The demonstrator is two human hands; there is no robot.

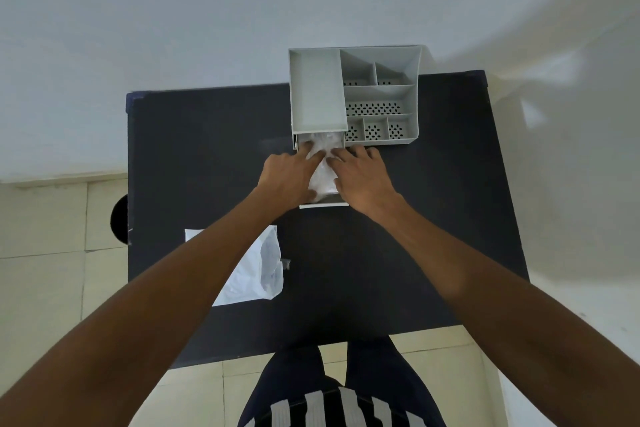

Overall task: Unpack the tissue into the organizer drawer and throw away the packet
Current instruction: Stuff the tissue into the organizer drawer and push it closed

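A grey organizer (381, 94) with several compartments stands at the far side of the black table (207, 166). Its drawer (323, 205) is pulled out toward me. White tissue (323, 177) lies inside the drawer. My left hand (287, 177) and my right hand (360, 180) both rest on the tissue, fingers spread and pressing down on it from either side. The hands hide most of the drawer. The white plastic packet (256, 270) lies flat on the table near my left forearm, which covers part of it.
The table's back edge meets a pale wall. A dark round object (119, 218) sits on the tiled floor at the table's left edge. My legs stand at the near edge.
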